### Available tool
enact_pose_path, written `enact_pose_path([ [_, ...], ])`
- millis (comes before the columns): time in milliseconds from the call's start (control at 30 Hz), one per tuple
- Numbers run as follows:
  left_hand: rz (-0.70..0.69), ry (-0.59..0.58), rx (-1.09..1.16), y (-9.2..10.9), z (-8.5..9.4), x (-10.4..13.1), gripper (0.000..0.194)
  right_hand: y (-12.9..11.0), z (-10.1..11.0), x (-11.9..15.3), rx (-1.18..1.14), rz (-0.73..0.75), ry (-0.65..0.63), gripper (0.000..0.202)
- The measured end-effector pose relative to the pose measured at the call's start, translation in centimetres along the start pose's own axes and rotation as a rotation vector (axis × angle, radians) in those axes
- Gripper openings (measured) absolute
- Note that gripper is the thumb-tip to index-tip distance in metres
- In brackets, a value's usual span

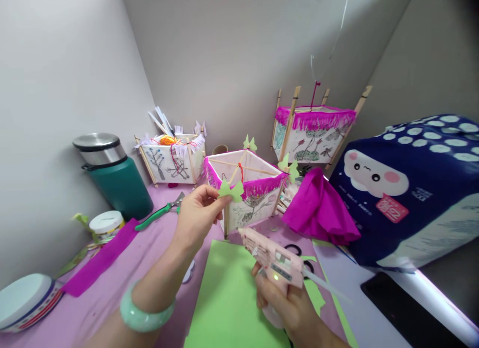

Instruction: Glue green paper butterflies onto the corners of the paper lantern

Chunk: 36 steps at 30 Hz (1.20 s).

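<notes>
My left hand [202, 213] pinches a light green paper butterfly [232, 191] at the near top corner of a paper lantern [249, 213]. That lantern has white drawn-on sides, a magenta fringe and wooden sticks crossing its open top. Two more green butterflies sit on its other corners, the far one [250, 143] and the right one [288, 167]. My right hand [279, 293] is wrapped round the handle of a pink hot glue gun [275, 255]. Its nozzle points up and left, near the lantern's lower front, and a glue stick [329, 285] sticks out behind.
Green paper [220, 293] lies in front, with black-handled scissors [294, 249] beside it. At left are a teal bottle [119, 183], green-handled pliers [157, 215] and a bowl [26, 300]. Magenta crepe paper [318, 208], another lantern [312, 133], a blue package [415, 188] and a phone [407, 308] occupy the right.
</notes>
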<state>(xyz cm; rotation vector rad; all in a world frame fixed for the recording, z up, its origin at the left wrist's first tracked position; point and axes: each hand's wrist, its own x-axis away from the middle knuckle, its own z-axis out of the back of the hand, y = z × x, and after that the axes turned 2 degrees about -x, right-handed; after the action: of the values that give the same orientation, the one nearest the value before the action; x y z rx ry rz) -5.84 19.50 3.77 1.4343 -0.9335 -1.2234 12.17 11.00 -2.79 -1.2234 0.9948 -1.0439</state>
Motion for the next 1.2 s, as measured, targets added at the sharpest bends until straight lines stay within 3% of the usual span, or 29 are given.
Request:
enact_pose_path([
  [867, 0.013, 0.074, -0.015, -0.2, -0.9, 0.4, 0.024, -0.1, -0.4, 0.1, 0.005, -0.024, 0.038, 0.036],
  [1200, -0.128, 0.135, -0.168, -0.5, -1.1, 0.6, 0.02, 0.3, -0.3, 0.2, 0.001, -0.076, 0.016, 0.039],
])
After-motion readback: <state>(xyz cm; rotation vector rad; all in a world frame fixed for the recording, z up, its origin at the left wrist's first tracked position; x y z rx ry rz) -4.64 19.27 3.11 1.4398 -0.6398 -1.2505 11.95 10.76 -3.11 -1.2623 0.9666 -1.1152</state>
